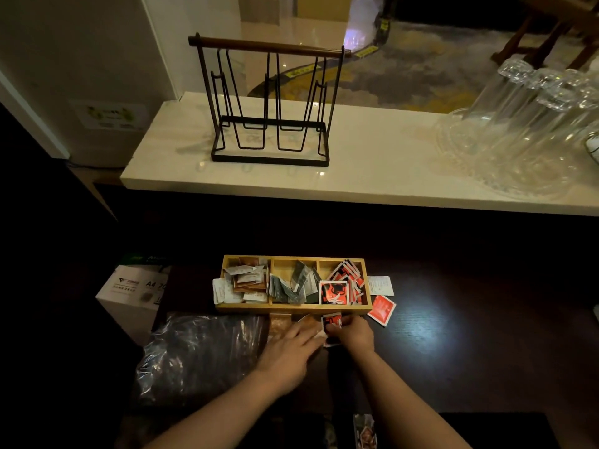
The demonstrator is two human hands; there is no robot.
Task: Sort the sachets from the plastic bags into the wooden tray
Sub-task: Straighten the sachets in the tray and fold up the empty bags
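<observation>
Both hands meet just near of the wooden tray: right hand pinches a red-black sachet; left hand lies flat, fingers straight, on the tabletop.

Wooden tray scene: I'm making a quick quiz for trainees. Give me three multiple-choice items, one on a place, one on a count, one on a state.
1. Where do the red sachets sit in the wooden tray?
A. left compartment B. middle C. right

2. How many compartments has the tray?
A. two B. three C. five

3. What is the right hand doing?
A. pinching a sachet B. resting flat on the counter C. lifting a glass

Answers: 1 C, the red sachets fill the right end. 2 B, two dividers split it in three. 3 A, its fingers curl round a red and black sachet before the tray.
</observation>
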